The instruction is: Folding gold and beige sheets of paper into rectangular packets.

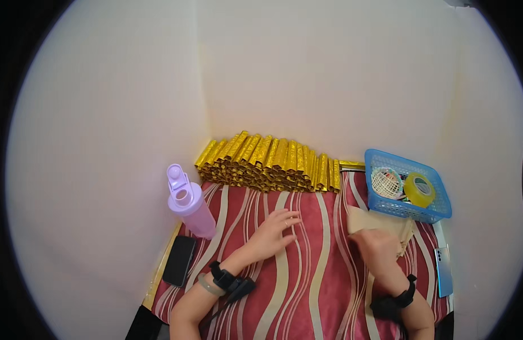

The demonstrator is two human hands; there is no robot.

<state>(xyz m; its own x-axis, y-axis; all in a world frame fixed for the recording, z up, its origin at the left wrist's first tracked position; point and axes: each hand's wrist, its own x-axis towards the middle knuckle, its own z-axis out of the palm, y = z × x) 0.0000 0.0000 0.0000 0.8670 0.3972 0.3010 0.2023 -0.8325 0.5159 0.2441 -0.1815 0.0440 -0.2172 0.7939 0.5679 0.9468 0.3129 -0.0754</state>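
Observation:
My left hand (273,233) rests over the middle of the red striped cloth (329,272), fingers apart and nothing in them. A ring shows on one finger. My right hand (377,249) is closed, its fingers curled at the near left part of a stack of thin beige sheets (380,220). What lies between those fingers, if anything, is hidden. The sheets look like paper or cloth; I cannot tell which. Past both hands, many gold foil tubes (273,153) are piled in rows against the back wall.
A blue plastic basket (406,213) at the right holds a roll of yellow tape (418,190) and a small white woven basket (386,182). At the left stand a purple bottle (194,212) with its lid up and a black phone (179,261). Another phone (443,272) lies at the right edge.

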